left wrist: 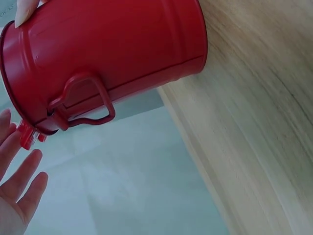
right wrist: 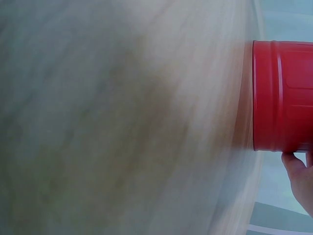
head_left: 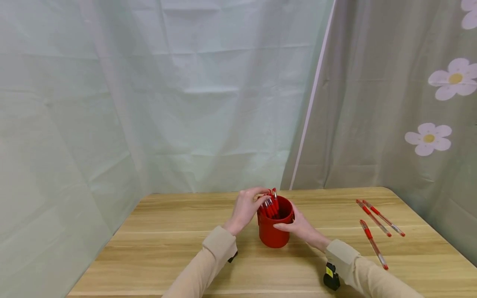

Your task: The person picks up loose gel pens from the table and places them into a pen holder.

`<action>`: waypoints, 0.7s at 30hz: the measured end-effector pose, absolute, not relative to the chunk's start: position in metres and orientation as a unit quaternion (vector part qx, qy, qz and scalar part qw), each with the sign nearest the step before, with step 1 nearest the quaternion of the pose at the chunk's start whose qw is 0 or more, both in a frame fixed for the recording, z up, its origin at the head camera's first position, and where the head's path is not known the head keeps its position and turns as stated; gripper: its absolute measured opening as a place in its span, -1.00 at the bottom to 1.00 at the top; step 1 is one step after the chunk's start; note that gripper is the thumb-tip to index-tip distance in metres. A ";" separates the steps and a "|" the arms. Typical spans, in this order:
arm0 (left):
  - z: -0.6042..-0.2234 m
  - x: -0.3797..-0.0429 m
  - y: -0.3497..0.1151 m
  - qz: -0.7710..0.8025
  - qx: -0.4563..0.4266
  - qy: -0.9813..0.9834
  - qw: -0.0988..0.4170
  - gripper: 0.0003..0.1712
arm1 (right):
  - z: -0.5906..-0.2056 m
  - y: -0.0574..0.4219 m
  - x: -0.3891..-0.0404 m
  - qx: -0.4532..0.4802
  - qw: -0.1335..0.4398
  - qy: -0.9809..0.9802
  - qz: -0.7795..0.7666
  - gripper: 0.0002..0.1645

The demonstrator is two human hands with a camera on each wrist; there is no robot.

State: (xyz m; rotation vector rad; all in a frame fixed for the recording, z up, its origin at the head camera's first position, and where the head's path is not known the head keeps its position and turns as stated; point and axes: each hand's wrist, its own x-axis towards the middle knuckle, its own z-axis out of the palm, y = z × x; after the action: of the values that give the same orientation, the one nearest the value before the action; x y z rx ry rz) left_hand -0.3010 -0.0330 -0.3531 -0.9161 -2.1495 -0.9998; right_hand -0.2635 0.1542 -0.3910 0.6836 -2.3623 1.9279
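Note:
A red metal pen bucket with small side handles stands on the table and holds several red-capped pens, which lean toward its left side. My right hand grips the bucket from the right, thumb across the front just below the rim. Over the opening, my left hand has thumb and index finger pinched at the pen caps. In the left wrist view, the other fingers of the left hand fan out beside red caps sticking past the rim. The pens' lower parts are hidden inside the bucket.
Three red pens lie on the wooden table at the right: two side by side and one nearer pen. A pale curtain hangs behind the table, with a grey flowered curtain at the right.

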 end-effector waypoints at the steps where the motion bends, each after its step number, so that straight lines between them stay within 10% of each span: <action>1: -0.353 -0.301 -0.034 -0.376 -0.344 -0.808 0.297 -0.81 | -0.391 0.154 -0.264 0.219 0.008 -0.758 0.615 -0.07; 21: -0.350 -0.298 -0.057 -0.342 -0.333 -0.824 0.306 -0.76 | -0.412 0.165 -0.280 0.205 0.017 -0.762 0.613 -0.05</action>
State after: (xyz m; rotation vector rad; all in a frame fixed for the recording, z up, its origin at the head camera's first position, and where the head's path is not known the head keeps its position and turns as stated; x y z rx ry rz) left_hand -0.2982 -0.0566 -0.3503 -0.8810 -2.1802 -0.9065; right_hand -0.2801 0.1649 -0.4117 0.6384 -2.3700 1.9066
